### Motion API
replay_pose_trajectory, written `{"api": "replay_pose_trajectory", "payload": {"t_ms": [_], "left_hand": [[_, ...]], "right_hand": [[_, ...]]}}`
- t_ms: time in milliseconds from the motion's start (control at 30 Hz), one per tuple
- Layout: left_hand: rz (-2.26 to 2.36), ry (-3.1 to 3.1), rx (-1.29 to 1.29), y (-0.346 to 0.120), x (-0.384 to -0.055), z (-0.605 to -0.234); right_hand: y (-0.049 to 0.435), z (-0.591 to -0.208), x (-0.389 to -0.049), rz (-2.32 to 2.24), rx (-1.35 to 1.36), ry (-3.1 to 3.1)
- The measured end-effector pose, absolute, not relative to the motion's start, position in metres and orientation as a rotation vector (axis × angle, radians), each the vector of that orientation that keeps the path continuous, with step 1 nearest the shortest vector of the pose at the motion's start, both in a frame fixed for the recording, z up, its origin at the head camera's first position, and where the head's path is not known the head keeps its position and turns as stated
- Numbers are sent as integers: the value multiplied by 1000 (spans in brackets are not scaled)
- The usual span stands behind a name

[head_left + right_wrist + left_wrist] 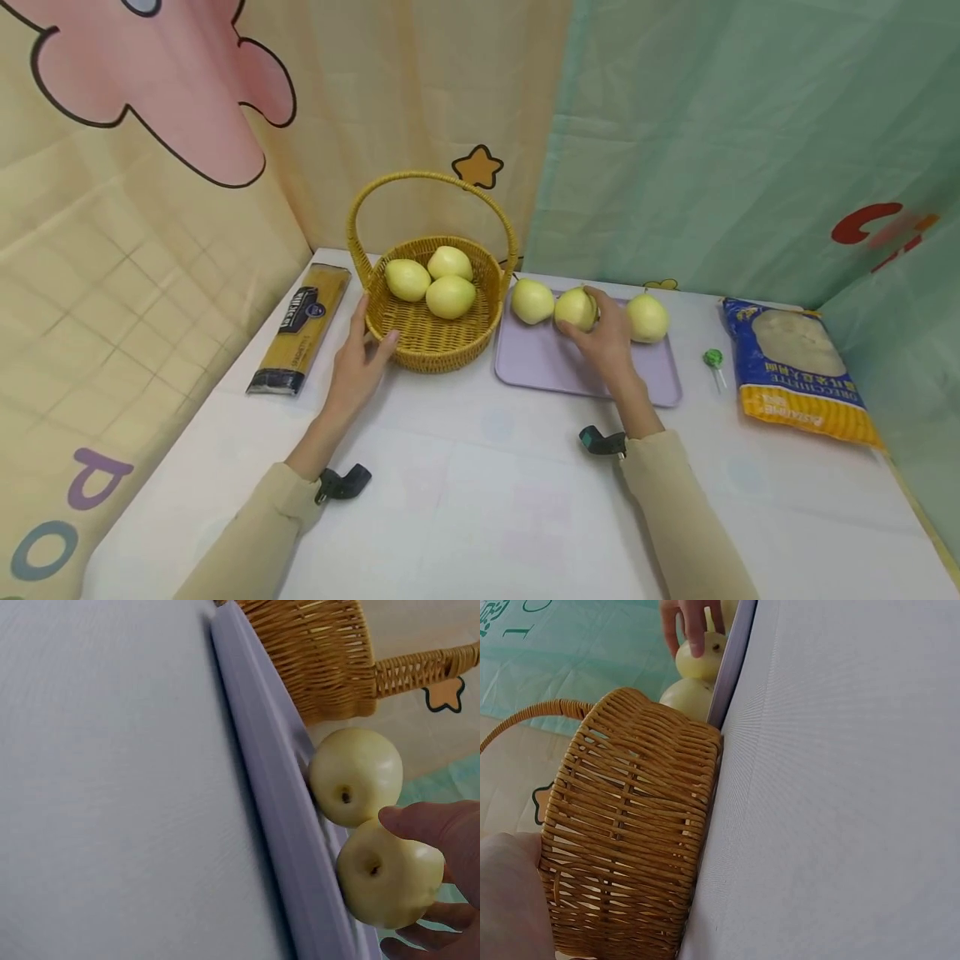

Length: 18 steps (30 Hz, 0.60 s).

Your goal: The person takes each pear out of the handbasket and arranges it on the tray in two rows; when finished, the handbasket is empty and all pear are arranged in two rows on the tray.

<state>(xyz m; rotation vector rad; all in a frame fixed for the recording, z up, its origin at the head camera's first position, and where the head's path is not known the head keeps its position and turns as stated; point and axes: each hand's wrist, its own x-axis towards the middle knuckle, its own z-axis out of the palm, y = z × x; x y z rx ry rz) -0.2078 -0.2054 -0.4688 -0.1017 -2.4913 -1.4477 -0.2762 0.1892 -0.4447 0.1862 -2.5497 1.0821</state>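
A wicker basket (pixel 438 360) with a tall hoop handle holds three pale yellow-green pears (pixel 451 297). My left hand (pixel 355 367) holds its left rim, thumb over the edge and fingers along the outer side; the left wrist view shows only part of this hand (pixel 510 896) against the rim. On a lilac tray (pixel 543 367) three more pears sit in a row. My right hand (pixel 606 333) grips the middle pear (pixel 574 309), thumb on one side and fingers round the other. This gripped pear (pixel 386 874) touches the left pear (pixel 356 776) in the right wrist view.
A spaghetti pack (pixel 303 329) lies left of the basket. Right of the tray are a green-wrapped lollipop (pixel 713 360) and a blue and yellow orecchiette bag (pixel 802 367). Printed curtains (pixel 675 150) hang behind the white table (pixel 480 500).
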Motion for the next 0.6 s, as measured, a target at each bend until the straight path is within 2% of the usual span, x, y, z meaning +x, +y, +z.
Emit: {"api": "replay_pose_trajectory", "payload": {"t_ms": [367, 600], "left_hand": [[-1437, -2490, -106, -205, -208, -468], [-1436, -2503, -101, -205, -208, -468]], "right_hand": [[189, -459, -283, 1118, 177, -2466], [194, -460, -284, 1106, 72, -2510]]}}
